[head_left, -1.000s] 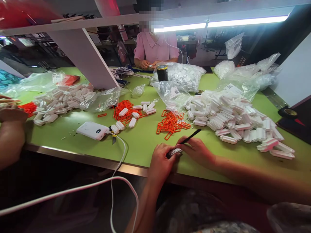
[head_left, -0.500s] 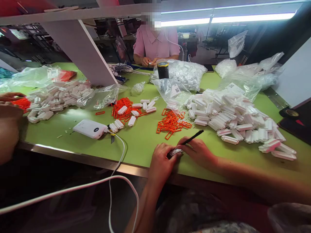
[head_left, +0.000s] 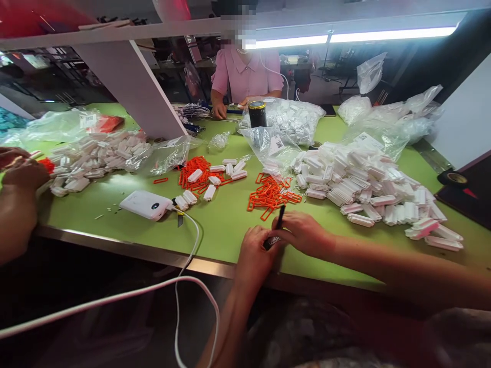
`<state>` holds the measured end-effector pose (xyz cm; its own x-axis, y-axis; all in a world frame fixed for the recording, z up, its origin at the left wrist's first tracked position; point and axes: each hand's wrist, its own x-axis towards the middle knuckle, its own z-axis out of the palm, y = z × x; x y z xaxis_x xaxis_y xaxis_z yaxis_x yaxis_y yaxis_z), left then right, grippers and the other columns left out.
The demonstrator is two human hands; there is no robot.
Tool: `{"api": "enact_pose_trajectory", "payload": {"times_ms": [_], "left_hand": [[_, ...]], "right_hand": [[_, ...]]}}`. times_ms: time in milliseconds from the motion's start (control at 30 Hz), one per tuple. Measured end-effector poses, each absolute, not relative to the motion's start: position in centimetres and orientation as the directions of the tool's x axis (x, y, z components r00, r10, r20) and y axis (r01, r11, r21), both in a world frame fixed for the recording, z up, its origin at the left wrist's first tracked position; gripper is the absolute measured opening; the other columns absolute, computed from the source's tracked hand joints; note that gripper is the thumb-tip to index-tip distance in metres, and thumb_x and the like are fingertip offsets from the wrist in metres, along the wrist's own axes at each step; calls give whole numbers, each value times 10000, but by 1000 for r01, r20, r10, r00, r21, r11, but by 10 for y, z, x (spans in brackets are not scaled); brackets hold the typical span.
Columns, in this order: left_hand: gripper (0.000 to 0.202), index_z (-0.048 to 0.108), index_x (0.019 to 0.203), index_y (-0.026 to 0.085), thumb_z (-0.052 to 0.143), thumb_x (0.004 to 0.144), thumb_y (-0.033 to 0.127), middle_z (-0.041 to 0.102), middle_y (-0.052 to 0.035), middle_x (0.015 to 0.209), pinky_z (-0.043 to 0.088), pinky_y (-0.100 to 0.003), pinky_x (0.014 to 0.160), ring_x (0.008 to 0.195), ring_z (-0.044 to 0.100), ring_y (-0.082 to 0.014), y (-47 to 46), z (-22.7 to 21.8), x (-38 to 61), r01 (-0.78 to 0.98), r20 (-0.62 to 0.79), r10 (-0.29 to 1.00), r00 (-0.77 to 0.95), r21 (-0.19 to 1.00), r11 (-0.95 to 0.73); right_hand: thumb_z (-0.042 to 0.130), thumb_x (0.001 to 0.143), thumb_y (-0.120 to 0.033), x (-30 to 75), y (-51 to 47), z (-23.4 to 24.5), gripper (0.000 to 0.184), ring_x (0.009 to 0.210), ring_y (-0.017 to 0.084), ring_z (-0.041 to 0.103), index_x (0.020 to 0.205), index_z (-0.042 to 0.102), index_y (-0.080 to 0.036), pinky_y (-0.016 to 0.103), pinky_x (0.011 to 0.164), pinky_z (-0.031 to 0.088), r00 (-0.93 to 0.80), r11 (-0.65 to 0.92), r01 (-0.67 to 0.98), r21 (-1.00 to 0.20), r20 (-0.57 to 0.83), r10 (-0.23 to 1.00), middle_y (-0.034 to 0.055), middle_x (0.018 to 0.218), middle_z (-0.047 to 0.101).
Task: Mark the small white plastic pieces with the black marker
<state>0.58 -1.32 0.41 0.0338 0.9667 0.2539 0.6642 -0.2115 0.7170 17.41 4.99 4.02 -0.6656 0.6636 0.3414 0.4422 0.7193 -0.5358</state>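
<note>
Near the front edge of the table, my left hand [head_left: 254, 255] is closed around a white connector housing [head_left: 273, 240] with rows of small holes. A dark part shows at its lower side, between my fingers. My right hand [head_left: 305, 234] pinches a slim black stick-like tool [head_left: 281, 216], which stands nearly upright over the housing; its lower end is hidden behind my fingers. Just beyond my hands lies a heap of orange rectangular frames [head_left: 264, 195], with tiny white bits beside it. To the right spreads a big pile of white connector housings [head_left: 358, 181].
A white power bank [head_left: 140, 205] with a white cable [head_left: 197, 230] lies left of my hands. Behind it are more orange frames [head_left: 194, 171]. A black can [head_left: 257, 115] stands by a filled plastic bag [head_left: 303, 117]. Co-workers' hands [head_left: 25, 171] show left and across.
The black tool has swung from slanting right to nearly upright as my right hand shifted slightly left. My left hand keeps the housing. The person across has moved their hands apart.
</note>
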Motion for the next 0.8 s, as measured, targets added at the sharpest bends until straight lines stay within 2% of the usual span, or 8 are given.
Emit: {"api": "enact_pose_trajectory", "payload": {"times_ms": [167, 300, 367, 467, 600, 800], "left_hand": [[115, 696, 887, 216, 765, 844, 136, 693, -21, 880, 480, -353, 811, 881, 623, -228, -19, 4, 2, 734, 300, 954, -6, 649, -199], [69, 726, 884, 215, 764, 869, 159, 699, -21, 873, 484, -350, 823, 888, 635, -222, -23, 7, -1, 725, 277, 961, 15, 659, -201], [66, 747, 893, 219, 777, 865, 168, 706, -22, 874, 489, -355, 830, 897, 643, -224, -21, 9, -2, 722, 245, 970, 7, 670, -174], [115, 776, 944, 238, 819, 843, 201, 717, -18, 882, 499, -359, 844, 920, 654, -228, -16, 9, -2, 693, 209, 978, 9, 704, -157], [176, 790, 990, 238, 836, 827, 192, 721, -15, 902, 510, -350, 857, 939, 659, -218, -14, 8, -2, 631, 212, 977, 0, 758, -165], [165, 794, 1005, 244, 816, 851, 189, 729, -16, 920, 503, -352, 863, 943, 657, -215, -18, 8, -3, 611, 219, 976, 6, 772, -177]], "right_hand": [[655, 1026, -346, 162, 46, 50, 188, 815, 224, 722, 1001, 766, -196, 306, 727, 494, -726, 775, 523, -356, 291, 624, 82, 908, 800], [646, 1035, -327, 163, 40, 48, 182, 808, 201, 710, 967, 752, -194, 282, 713, 478, -718, 781, 524, -340, 316, 620, 67, 879, 786], [630, 1043, -310, 167, 41, 45, 188, 802, 190, 703, 952, 743, -191, 272, 718, 479, -701, 767, 506, -395, 329, 632, 61, 863, 777], [634, 1033, -289, 174, 46, 40, 178, 760, 176, 692, 926, 734, -187, 257, 696, 479, -627, 689, 481, -542, 337, 702, 48, 837, 768], [617, 1028, -364, 178, 53, 30, 242, 683, 158, 671, 895, 722, -191, 242, 646, 475, -486, 548, 394, -738, 339, 806, 25, 789, 756], [591, 1012, -488, 177, 53, 19, 349, 666, 160, 666, 873, 709, -190, 243, 626, 495, -429, 469, 277, -839, 328, 841, 27, 774, 757]]}}
